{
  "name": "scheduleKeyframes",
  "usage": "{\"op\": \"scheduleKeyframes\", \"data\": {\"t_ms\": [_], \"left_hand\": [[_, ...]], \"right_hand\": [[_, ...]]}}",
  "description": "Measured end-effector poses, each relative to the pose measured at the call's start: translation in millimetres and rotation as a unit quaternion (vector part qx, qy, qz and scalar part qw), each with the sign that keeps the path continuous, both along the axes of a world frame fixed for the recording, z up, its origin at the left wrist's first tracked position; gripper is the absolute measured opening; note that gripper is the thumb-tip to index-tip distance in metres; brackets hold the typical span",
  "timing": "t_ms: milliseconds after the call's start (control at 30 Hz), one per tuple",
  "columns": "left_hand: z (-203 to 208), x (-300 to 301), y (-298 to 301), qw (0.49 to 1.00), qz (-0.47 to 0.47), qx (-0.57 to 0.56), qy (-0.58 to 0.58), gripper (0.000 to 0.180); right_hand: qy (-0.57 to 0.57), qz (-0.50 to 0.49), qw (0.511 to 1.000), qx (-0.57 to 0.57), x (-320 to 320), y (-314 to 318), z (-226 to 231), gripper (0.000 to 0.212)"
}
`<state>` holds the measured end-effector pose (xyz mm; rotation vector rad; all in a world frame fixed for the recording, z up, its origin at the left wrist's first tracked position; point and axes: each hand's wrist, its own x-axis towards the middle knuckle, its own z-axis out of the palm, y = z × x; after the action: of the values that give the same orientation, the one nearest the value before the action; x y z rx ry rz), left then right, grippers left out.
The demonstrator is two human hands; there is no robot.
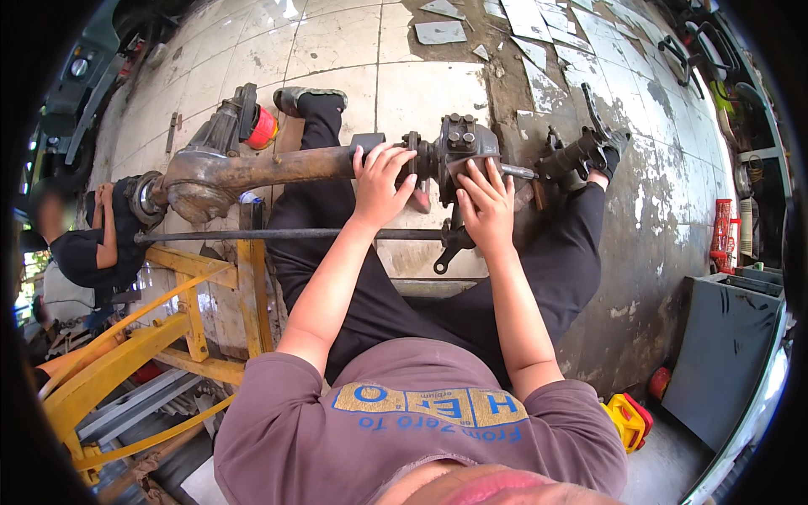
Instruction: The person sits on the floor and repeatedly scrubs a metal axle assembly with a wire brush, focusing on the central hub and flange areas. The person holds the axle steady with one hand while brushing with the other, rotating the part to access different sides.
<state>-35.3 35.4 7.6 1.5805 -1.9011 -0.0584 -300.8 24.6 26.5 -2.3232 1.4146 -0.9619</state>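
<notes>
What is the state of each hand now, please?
Left hand: open, resting over the end of the axle tube.
Right hand: open, resting on the dark metal housing.

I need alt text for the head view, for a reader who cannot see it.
A person's left hand lies over the flanged end of a brown vehicle axle, and the right hand touches the dark bolted housing beside it. A long dark rod runs nearer the person; at the left are a yellow metal frame and another person in dark clothes.
</notes>
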Motion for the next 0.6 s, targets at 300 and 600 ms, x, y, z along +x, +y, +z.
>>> {"op": "scheduleKeyframes", "data": {"t_ms": [300,600], "left_hand": [[0,-1,2,1.0,0.002,-0.002,0.006,0.046],[1,-1,-1,1.0,0.0,-0.005,0.011,0.044]], "right_hand": [[-0.014,-0.011,1.0,-0.013,6,-1,-1,0.028],[0.006,-0.002,1.0,0.0,5,-2,1,0.033]]}}
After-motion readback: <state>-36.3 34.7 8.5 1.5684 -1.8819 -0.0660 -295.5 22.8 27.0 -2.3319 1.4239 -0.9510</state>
